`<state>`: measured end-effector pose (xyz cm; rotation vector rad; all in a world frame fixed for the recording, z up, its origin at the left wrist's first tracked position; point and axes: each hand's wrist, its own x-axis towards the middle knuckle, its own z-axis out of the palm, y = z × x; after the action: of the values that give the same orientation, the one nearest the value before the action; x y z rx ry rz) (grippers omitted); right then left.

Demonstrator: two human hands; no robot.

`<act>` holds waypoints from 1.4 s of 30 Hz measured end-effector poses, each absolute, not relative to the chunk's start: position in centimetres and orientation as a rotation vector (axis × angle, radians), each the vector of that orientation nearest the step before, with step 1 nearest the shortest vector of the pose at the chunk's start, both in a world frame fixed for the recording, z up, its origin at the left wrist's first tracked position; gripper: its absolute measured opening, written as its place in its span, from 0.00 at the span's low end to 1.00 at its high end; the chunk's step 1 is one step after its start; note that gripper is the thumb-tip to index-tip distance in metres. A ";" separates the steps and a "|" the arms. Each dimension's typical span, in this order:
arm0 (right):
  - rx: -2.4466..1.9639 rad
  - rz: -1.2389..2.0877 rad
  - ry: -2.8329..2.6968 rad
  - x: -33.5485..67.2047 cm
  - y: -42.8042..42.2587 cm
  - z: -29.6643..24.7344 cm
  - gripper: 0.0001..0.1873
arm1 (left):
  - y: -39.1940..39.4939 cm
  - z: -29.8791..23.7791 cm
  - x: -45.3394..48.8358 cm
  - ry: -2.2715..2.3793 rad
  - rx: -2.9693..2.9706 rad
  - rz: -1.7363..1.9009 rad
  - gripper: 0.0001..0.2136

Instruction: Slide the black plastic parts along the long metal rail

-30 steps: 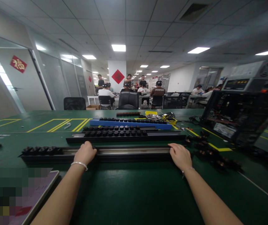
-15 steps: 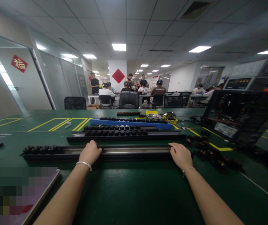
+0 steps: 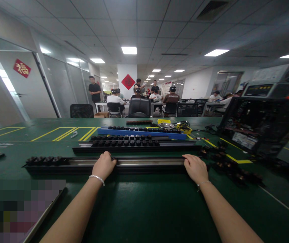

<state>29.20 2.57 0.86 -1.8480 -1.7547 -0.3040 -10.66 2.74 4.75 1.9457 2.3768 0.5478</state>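
A long black rail with a bright metal channel lies across the green table in front of me. My left hand is closed over the channel near its middle; a bit of a small black block shows past the fingers, the rest hidden by them. At the rail's right end, my right hand grips the edge, thumb side inward. Several black knob-like blocks sit in a row in the rail's left end.
Behind lie another rail with black blocks and a blue rail. Loose black parts are scattered at right, before an opened computer case. A yellow tray stands farther back. A pixelated panel is at lower left. People sit beyond.
My left hand has slid a little to the right along the rail, the black block's visible edge moving with it. My right hand stays on the rail's right end.
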 end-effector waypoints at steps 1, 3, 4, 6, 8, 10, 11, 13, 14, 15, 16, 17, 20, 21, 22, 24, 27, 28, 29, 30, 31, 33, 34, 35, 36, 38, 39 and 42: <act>-1.849 -0.307 -1.755 29.2 2.6 0.8 0.20 | 2.7 4.7 -10.5 2.370 1.949 0.551 0.17; -1.845 -0.316 -1.760 29.3 2.7 0.7 0.20 | 2.6 4.7 -10.3 2.361 1.954 0.558 0.16; -1.840 -0.320 -1.763 29.3 2.7 0.7 0.20 | 2.6 4.7 -10.2 2.358 1.956 0.563 0.16; -1.832 -0.323 -1.765 29.4 2.7 0.7 0.20 | 2.6 4.6 -9.9 2.355 1.960 0.574 0.16; -1.832 -0.320 -1.764 29.4 2.7 0.7 0.20 | 2.5 4.6 -9.7 2.352 1.962 0.584 0.16; -1.836 -0.314 -1.763 29.4 2.7 0.7 0.20 | 2.4 4.7 -9.5 2.343 1.967 0.591 0.16; -1.838 -0.311 -1.765 29.4 2.7 0.7 0.20 | 2.4 4.7 -9.4 2.337 1.970 0.595 0.16; -1.838 -0.309 -1.769 29.4 2.7 0.8 0.20 | 2.3 4.8 -9.2 2.321 1.970 0.599 0.15; -1.836 -0.307 -1.772 29.4 2.7 0.8 0.20 | 2.3 4.8 -9.0 2.313 1.969 0.603 0.16; -1.835 -0.306 -1.774 29.4 2.7 0.8 0.20 | 2.2 4.8 -8.8 2.307 1.968 0.608 0.16; -1.835 -0.306 -1.773 29.4 2.7 0.8 0.20 | 2.1 4.8 -8.7 2.302 1.967 0.615 0.16; -1.834 -0.306 -1.773 29.4 2.7 0.8 0.20 | 2.1 4.7 -8.5 2.297 1.972 0.624 0.16; -1.832 -0.309 -1.769 29.4 2.8 0.7 0.20 | 2.1 4.5 -8.2 2.278 1.990 0.656 0.16; -1.831 -0.311 -1.768 29.4 2.8 0.7 0.20 | 2.1 4.4 -8.1 2.267 1.995 0.668 0.16; -1.828 -0.312 -1.768 29.4 2.8 0.7 0.20 | 2.1 4.3 -8.1 2.254 1.999 0.679 0.16; -1.825 -0.314 -1.769 29.5 2.8 0.6 0.19 | 2.2 4.2 -8.0 2.226 2.000 0.699 0.15; -1.823 -0.313 -1.773 29.5 2.9 0.6 0.20 | 2.2 4.1 -7.8 2.171 1.978 0.728 0.16; -1.824 -0.312 -1.774 29.6 2.9 0.6 0.20 | 2.2 4.2 -7.7 2.149 1.970 0.740 0.16; -1.825 -0.311 -1.775 29.6 2.9 0.6 0.19 | 2.2 4.2 -7.6 2.129 1.967 0.752 0.16; -1.827 -0.311 -1.773 29.5 2.9 0.6 0.19 | 2.1 4.3 -7.4 2.113 1.967 0.762 0.15; -1.829 -0.312 -1.771 29.5 2.9 0.6 0.19 | 2.1 4.3 -7.3 2.103 1.969 0.770 0.15; -1.829 -0.320 -1.766 29.5 2.8 0.6 0.19 | 2.0 4.3 -7.1 2.094 1.979 0.780 0.13; -1.826 -0.324 -1.765 29.5 2.8 0.6 0.19 | 2.0 4.3 -7.0 2.093 1.982 0.784 0.13; -1.823 -0.327 -1.766 29.5 2.8 0.6 0.19 | 2.0 4.3 -7.0 2.092 1.984 0.788 0.13; -1.820 -0.329 -1.767 29.5 2.8 0.7 0.19 | 2.0 4.3 -7.0 2.090 1.986 0.793 0.13; -1.816 -0.327 -1.769 29.5 2.8 0.7 0.19 | 2.1 4.3 -6.9 2.085 1.984 0.795 0.13; -1.815 -0.324 -1.768 29.5 2.7 0.7 0.19 | 2.1 4.3 -6.9 2.083 1.982 0.794 0.12; -1.814 -0.316 -1.761 29.5 2.7 0.7 0.19 | 2.0 4.3 -6.7 2.073 1.973 0.782 0.11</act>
<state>29.46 2.71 0.73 -1.8144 -1.7614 -0.3162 -6.71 1.98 4.33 1.9726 2.0730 0.7823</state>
